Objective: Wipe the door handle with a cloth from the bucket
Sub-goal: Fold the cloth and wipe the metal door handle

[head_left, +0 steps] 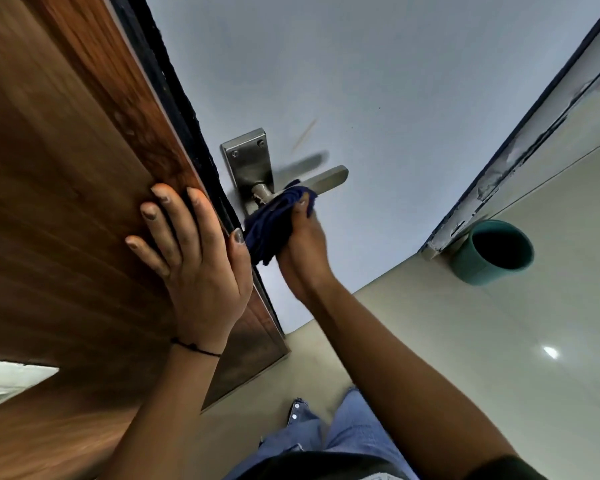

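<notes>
A wooden door (pixel 66 161) fills the far side left of the door handle (pixel 321 180), and its dark edge (pixel 184 109) is gripped by the left hand (pixel 201 261), fingers spread flat on the wood and thumb hooked round the edge. Just right of that thumb, a dark blue cloth (pixel 274 223) is bunched in the closed right hand (pixel 303 251) and pressed against the handle's neck, below the metal plate (pixel 248 164); the lever's tip is left bare. Well to the right of the handle, a teal bucket (pixel 492 252) is seen on the pale floor (pixel 499 341), beside a door frame (pixel 492 168).
</notes>
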`<state>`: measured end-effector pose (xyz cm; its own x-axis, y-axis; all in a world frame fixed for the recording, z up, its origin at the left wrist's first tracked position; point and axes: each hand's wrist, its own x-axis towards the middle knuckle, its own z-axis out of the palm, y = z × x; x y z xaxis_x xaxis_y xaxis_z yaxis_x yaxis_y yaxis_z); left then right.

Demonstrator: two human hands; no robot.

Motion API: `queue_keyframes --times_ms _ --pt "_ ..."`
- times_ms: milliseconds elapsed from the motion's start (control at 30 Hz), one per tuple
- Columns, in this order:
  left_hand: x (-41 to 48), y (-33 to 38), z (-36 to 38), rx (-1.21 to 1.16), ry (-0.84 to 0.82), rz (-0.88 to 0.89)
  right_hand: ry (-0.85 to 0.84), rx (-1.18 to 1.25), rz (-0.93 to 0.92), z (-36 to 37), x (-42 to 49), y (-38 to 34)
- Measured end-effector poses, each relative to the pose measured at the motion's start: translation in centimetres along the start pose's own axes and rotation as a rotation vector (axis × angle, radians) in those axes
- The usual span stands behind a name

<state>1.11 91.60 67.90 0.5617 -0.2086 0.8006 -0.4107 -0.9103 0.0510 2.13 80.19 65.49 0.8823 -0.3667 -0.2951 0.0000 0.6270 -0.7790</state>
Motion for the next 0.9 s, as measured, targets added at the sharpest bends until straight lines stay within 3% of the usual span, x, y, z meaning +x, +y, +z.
queue_keyframes --times_ms 333,567,667,767,900 --pt "-0.1 -0.3 0.1 -0.016 -0.013 0.033 0.002 -0.49 -0.245 1.0 -1.6 2.5" --pt "-0.3 -0.4 0.2 0.007 -0.013 0.031 -0.065 -0.697 -0.288 0.4 -1.0 3.6" --pt "-0.3 -0.4 0.4 0.045 -0.004 0.032 0.023 -0.762 -0.285 -2.3 -0.8 2.7" --pt "-0.5 -0.3 0.6 0.098 0.014 0.033 0.213 -0.668 -0.251 -4.7 -2.0 0.8" --pt "-0.3 -0.3 0.6 0.131 0.011 0.035 0.229 -0.86 -0.756 -3.6 -2.9 -2.4"
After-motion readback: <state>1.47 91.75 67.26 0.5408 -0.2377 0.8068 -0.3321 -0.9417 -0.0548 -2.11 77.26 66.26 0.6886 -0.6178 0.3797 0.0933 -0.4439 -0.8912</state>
